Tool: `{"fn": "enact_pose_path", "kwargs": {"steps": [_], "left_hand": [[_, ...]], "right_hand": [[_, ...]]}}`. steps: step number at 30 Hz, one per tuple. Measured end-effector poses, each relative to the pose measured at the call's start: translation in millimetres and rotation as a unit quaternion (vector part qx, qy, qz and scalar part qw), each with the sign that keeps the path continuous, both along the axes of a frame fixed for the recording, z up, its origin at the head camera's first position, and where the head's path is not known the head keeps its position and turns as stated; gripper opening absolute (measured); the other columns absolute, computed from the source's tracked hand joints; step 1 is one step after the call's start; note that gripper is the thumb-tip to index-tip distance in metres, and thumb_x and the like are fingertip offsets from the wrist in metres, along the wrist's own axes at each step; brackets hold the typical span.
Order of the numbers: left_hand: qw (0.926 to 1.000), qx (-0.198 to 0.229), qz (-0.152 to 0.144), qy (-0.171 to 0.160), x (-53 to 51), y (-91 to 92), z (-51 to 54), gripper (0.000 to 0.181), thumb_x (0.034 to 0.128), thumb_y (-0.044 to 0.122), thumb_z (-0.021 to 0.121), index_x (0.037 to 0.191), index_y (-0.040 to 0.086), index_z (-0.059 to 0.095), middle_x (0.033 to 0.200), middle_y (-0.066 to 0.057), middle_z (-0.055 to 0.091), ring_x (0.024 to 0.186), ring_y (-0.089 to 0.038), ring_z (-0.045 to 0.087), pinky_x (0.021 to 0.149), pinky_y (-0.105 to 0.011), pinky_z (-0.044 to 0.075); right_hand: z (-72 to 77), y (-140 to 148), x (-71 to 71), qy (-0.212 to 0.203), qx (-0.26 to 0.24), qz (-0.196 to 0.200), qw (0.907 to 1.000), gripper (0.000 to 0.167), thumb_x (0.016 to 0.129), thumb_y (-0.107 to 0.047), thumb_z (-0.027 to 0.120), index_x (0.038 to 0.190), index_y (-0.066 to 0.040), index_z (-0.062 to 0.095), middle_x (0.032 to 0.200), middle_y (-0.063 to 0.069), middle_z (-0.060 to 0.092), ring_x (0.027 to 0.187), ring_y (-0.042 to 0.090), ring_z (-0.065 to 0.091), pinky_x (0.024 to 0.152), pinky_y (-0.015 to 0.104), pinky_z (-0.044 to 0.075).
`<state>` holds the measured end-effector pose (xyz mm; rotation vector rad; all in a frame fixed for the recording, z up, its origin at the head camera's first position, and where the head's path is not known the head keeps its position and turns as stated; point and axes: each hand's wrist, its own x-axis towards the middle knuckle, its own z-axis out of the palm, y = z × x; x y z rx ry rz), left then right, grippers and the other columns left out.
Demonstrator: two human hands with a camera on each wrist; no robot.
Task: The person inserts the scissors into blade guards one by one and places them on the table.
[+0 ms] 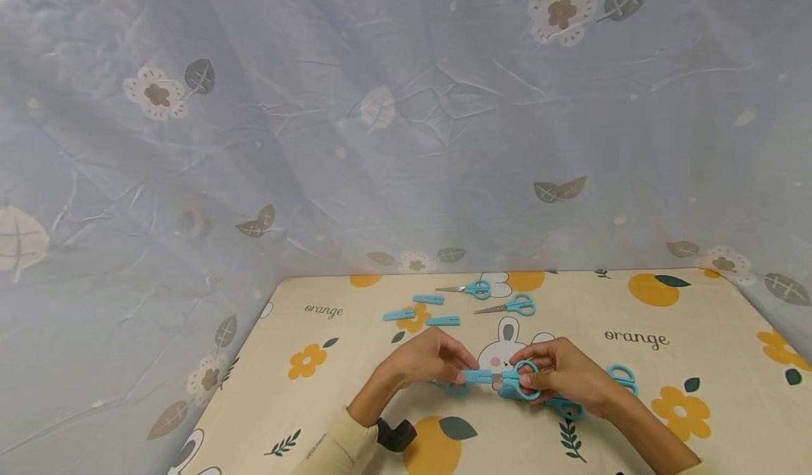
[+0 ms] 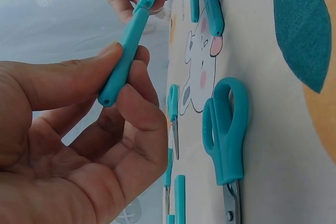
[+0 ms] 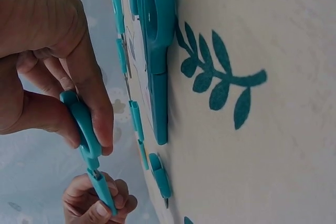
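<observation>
Scissors [image 1: 511,375] partly inside a blue cap [image 1: 477,376], held before me
My left fingers [image 2: 144,121] pinch the cap, my right fingers [image 3: 97,109] the handle [image 3: 90,140]; more scissors [image 1: 511,308] lie on the bench [image 1: 374,352] beyond them

Smooth plastic scissor handle [image 3: 88,136] and sheath [image 2: 134,35], metal blades [image 2: 231,200] — faintly shiny, matt cloth-like table cover [image 3: 241,171], glossy creased backdrop [image 1: 406,193]

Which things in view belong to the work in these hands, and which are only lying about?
Belonging to the job:
Slim blue plastic blade cover, in the left hand
Metal scissors with blue looped handles, in the right hand
Probably three matching bare scissors and three slim loose blue covers

Seemingly just lying about:
Two matching scissors, already covered
Cream cloth printed with oranges, underneath
</observation>
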<state>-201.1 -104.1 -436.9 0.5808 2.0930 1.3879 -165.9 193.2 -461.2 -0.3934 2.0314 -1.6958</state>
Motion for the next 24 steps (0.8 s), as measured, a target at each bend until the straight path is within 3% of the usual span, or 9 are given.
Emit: {"fn": "enact_pose_path", "kwargs": {"steps": [4,11,16,24], "left_hand": [[0.9999,-0.002,0.010,-0.006,0.8,1.7,-0.6,0.025,0.0888,-0.012,0.074,0.104,0.004,0.084,0.090,-0.008,0.079,0.074,-0.017,0.070,0.067,-0.024,0.055],[0.9981,0.007,0.038,-0.048,2.3,5.7,-6.0,0.022,0.0891,-0.013,0.074,0.106,-0.001,0.083,0.089,-0.007,0.078,0.074,-0.011,0.069,0.067,-0.024,0.059],[0.9982,-0.002,0.041,-0.045,4.3,9.5,-4.5,0.022,0.0889,-0.012,0.075,0.105,0.000,0.084,0.089,-0.006,0.079,0.075,-0.011,0.069,0.069,-0.027,0.061],[0.9990,-0.020,0.031,-0.024,5.4,16.6,1.2,0.022,0.0870,-0.014,0.076,0.101,0.001,0.084,0.090,-0.015,0.079,0.069,-0.012,0.067,0.062,-0.026,0.057]], "right_hand": [[-0.6,-2,1.9,0.007,0.003,-0.014,0.9999,0.044,0.099,-0.009,0.076,0.134,0.014,0.064,0.094,0.007,0.077,0.082,0.016,0.075,0.073,0.040,0.067],[-1.5,-5,4.2,0.022,0.003,-0.027,0.9994,0.038,0.099,-0.004,0.073,0.131,0.016,0.064,0.089,0.005,0.071,0.081,0.013,0.073,0.071,0.036,0.066],[0.8,-5,4.2,0.030,0.013,-0.024,0.9992,0.037,0.099,-0.004,0.073,0.129,0.015,0.065,0.088,0.005,0.070,0.078,0.012,0.070,0.069,0.034,0.065],[1.5,-2,2.7,-0.028,-0.013,-0.014,0.9994,0.043,0.100,-0.006,0.073,0.134,0.018,0.060,0.090,0.005,0.079,0.080,0.018,0.077,0.072,0.041,0.067]]}}
